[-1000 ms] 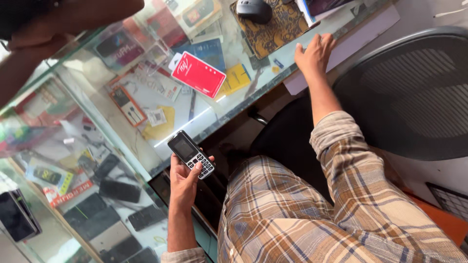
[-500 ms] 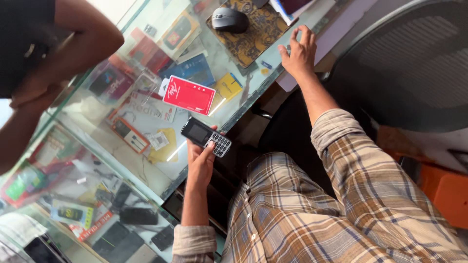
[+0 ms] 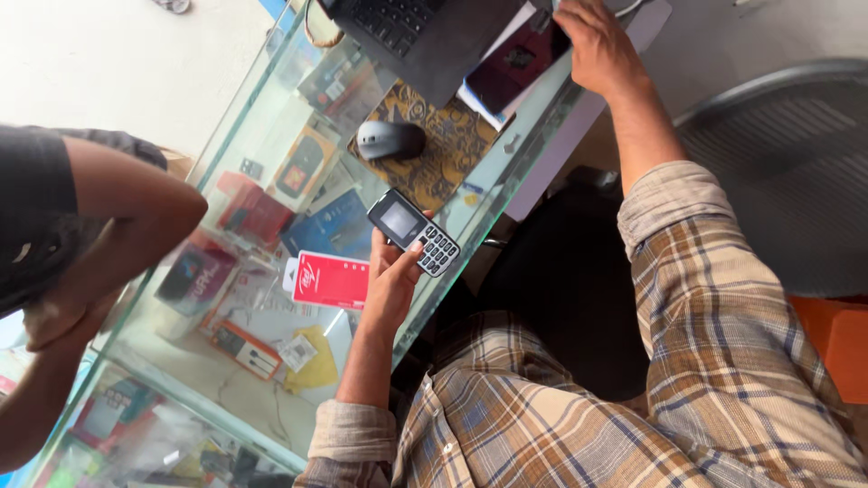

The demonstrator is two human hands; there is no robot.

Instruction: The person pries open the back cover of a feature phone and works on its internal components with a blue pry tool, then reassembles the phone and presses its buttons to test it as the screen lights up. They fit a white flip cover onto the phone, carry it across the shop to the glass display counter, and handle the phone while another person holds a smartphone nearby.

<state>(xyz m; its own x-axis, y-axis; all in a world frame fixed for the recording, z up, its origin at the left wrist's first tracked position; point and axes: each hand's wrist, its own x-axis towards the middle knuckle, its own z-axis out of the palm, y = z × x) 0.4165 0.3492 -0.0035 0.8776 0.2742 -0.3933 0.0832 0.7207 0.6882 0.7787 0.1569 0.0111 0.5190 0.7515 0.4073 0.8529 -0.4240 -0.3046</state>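
The left hand (image 3: 391, 285) grips a keypad phone (image 3: 413, 231) from below, thumb on the keys, above the near edge of the glass worktop (image 3: 271, 154); the phone's long axis slants from upper left down to lower right. The right hand (image 3: 592, 45) lies well apart at the far end, fingers pressed flat on a dark booklet (image 3: 515, 65) beside the laptop (image 3: 411, 32). A computer mouse (image 3: 391, 140) sits between them.

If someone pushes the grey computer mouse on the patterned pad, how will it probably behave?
The mouse looks rigid and low, so it probably slides and is unlikely to tip. The patterned pad beneath may slow it. It appears cordless, so likely nothing tugs it back.
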